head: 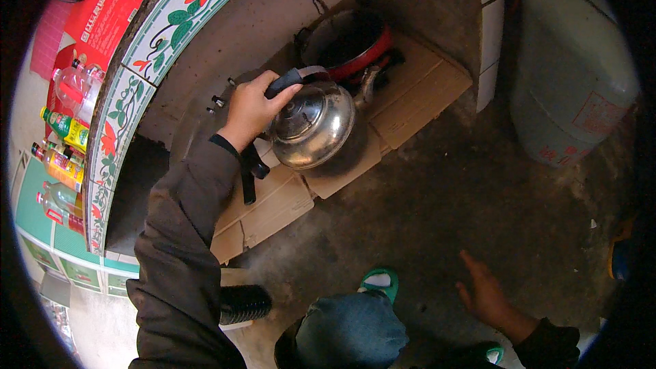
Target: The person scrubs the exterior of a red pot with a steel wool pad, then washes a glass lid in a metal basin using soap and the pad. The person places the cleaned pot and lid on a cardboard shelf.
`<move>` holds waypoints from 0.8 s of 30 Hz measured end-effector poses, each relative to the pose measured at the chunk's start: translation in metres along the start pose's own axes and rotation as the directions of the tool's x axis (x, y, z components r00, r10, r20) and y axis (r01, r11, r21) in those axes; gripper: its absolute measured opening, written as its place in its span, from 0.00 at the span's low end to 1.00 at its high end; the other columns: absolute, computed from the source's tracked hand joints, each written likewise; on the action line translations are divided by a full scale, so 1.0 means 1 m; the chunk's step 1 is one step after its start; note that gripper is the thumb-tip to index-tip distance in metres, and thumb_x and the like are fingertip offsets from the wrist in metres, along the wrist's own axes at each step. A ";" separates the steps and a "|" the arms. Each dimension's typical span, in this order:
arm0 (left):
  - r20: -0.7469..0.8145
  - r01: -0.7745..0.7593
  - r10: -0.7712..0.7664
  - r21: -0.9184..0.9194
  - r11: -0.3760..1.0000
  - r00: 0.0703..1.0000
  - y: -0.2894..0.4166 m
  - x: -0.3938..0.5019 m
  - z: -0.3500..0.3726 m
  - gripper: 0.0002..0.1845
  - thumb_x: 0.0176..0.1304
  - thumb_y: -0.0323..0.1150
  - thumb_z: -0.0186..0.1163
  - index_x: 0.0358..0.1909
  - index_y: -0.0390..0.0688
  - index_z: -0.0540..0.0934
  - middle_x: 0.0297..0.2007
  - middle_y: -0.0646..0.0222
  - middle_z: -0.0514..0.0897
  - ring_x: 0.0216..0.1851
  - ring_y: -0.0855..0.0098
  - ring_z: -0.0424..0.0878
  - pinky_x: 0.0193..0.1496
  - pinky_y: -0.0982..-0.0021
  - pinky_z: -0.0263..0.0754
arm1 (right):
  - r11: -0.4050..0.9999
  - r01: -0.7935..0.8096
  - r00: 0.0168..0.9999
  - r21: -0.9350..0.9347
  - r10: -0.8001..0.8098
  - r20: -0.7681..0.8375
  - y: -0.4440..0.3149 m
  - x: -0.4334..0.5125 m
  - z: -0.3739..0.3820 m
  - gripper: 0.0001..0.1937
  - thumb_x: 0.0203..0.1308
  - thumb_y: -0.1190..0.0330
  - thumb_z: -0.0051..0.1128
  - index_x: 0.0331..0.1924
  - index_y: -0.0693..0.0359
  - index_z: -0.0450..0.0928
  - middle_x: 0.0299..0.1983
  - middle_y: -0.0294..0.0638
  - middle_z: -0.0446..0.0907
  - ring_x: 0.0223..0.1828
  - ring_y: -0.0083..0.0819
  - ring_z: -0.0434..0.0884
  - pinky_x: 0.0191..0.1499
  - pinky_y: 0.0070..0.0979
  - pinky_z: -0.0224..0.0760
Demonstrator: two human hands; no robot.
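Observation:
My left hand [248,110] grips the black handle [283,83] of a shiny metal kettle [320,136], its lid on and its spout pointing away to the upper right. The kettle is over flattened cardboard [279,210]; whether it touches the cardboard, I cannot tell. Just beyond it sits a red pot [371,56] with a dark inside. Black handles [248,179] of other cookware stick out under my left wrist, the rest partly hidden by my arm. My right hand [484,289] hangs over the dark floor with fingers apart, holding nothing.
A counter edge with flower-painted tiles [179,31] curves along the left, with several bottles [66,128] and a red carton [110,15] above it. A large grey-green tank [569,77] stands at right. Near my knee [353,333] is a black ribbed object [246,302].

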State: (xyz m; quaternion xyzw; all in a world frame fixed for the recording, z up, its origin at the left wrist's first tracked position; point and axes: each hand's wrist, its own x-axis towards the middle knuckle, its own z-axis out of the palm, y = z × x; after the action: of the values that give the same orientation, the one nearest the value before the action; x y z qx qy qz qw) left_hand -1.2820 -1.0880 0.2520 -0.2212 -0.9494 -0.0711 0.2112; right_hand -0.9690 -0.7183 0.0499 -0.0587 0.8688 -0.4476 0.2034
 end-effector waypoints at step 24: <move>0.159 -0.141 0.082 0.411 0.901 0.984 0.051 -0.104 0.076 0.60 0.40 0.42 0.78 0.74 0.46 0.53 0.67 0.54 0.61 0.64 0.51 0.60 0.65 0.50 0.51 | 0.995 -0.094 0.995 -0.029 0.095 0.021 0.005 0.008 -0.004 0.34 0.61 0.72 0.60 0.71 0.62 0.58 0.62 0.59 0.70 0.63 0.53 0.72 0.64 0.40 0.67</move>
State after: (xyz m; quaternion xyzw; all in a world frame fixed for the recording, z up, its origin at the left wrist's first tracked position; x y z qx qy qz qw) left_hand -1.2027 -1.0654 0.1404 -0.2290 -0.9404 0.1625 0.1916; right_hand -0.9773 -0.7144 0.0456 -0.0253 0.8743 -0.4247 0.2334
